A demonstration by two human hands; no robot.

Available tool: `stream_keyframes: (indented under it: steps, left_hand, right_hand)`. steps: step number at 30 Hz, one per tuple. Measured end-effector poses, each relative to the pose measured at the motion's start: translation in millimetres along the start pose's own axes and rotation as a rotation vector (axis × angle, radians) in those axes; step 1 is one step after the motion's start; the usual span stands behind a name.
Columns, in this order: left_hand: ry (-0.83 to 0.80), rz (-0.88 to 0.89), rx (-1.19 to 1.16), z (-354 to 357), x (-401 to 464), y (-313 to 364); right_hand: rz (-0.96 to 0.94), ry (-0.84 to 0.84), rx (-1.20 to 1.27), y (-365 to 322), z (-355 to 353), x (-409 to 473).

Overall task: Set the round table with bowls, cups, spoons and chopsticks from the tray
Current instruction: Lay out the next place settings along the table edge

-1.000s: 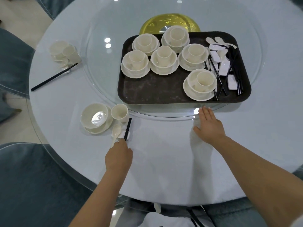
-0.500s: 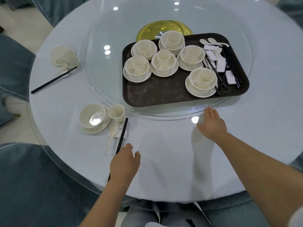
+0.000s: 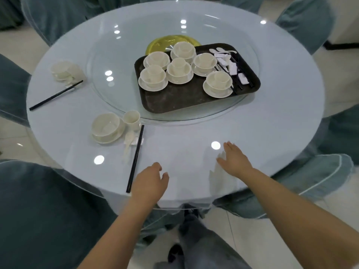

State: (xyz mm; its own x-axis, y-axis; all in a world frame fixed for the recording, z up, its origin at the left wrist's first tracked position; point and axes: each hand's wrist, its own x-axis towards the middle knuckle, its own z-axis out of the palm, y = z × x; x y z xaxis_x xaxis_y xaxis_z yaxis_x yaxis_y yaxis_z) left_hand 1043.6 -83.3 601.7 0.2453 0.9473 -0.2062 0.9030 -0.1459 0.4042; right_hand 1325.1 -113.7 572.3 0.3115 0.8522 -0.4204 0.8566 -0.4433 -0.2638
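A dark tray (image 3: 174,101) on the glass turntable (image 3: 108,94) carries several cream bowl-and-cup sets (image 3: 179,71), white spoons and rests (image 3: 232,65) and black chopsticks (image 3: 225,71). At the near left lies a laid place: bowl on saucer (image 3: 106,127), cup (image 3: 132,118), spoon (image 3: 128,141), chopsticks (image 3: 135,159). A second place setting (image 3: 65,71) with chopsticks (image 3: 56,95) lies far left. My left hand (image 3: 150,181) hovers empty just right of the near chopsticks. My right hand (image 3: 234,160) rests flat and open on the table.
The round table (image 3: 272,133) has a pale blue cloth under glass. A yellow disc (image 3: 165,42) sits behind the tray. Teal-covered chairs (image 3: 38,210) ring the table, one at my left, another (image 3: 310,181) at my right. My legs (image 3: 204,239) stand below the edge.
My left hand has let go of the near chopsticks and drawn back toward me. My right hand has slid back from the turntable edge. The view has pulled back from the table.
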Motion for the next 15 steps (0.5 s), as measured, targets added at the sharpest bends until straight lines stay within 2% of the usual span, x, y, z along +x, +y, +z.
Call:
stream_keyframes:
  steps: [7,15]
  left_hand:
    - [-0.027,0.112,0.019,-3,-25,45]
    - [-0.025,0.118,0.060,16,-42,106]
  right_hand:
    - [-0.067,0.033,-0.030,9,-16,-61]
    - [-0.042,0.027,0.025,76,-46,-85]
